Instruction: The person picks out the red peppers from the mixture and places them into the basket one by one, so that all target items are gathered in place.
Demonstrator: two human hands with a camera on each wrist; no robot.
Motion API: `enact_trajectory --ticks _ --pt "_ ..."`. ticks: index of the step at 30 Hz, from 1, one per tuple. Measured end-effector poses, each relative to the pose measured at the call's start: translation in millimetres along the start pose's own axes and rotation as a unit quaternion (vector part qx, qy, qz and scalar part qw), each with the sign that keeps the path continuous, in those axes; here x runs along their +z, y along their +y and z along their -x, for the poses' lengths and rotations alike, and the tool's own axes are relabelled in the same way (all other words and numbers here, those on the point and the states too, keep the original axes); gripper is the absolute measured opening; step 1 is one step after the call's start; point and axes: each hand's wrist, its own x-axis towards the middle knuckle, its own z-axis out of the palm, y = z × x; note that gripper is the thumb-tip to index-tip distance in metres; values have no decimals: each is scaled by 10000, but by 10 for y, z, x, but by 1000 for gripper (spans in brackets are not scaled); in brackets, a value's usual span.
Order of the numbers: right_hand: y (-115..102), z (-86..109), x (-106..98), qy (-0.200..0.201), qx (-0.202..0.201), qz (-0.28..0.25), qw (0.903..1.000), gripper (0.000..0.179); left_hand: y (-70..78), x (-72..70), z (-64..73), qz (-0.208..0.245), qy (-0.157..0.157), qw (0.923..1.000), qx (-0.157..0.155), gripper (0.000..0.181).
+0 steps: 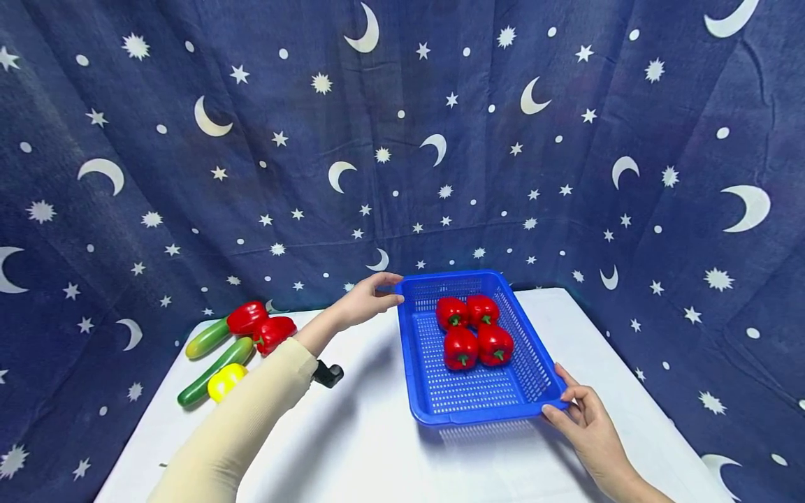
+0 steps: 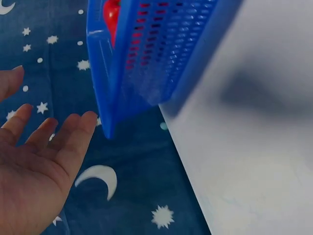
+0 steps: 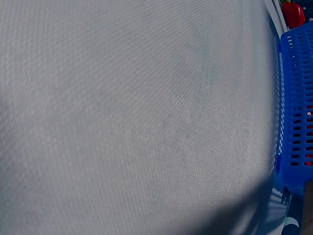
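Now the right fingers (image 1: pixel 583 396) pinch the blue basket (image 1: pixel 478 416).

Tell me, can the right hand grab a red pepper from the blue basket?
Probably yes, after letting go: the right hand pinches a corner of the blue basket. The basket's top is open and nothing covers the red peppers inside.

An open lane of white table (image 1: pixel 352 447) separates the vegetables (image 1: pixel 237 353) at left from the blue basket (image 1: pixel 481 418), with a cream sleeve (image 1: pixel 245 419) reaching across it. The left hand (image 1: pixel 365 302) and right hand (image 1: pixel 590 429) obstruct opposite corners. The starry curtain (image 1: pixel 377 115) hangs behind. Inside, four red peppers (image 1: pixel 461 347) leave room toward the near end.
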Motion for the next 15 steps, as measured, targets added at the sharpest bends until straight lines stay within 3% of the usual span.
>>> enact_trajectory --ticks 8,15 --pt "8 0 8 44 -27 -85 10000 23 -163 -184 193 21 74 9996 -258 53" --pt "15 -1 22 63 -48 -100 9999 26 -266 -378 331 106 324 9988 -359 54"
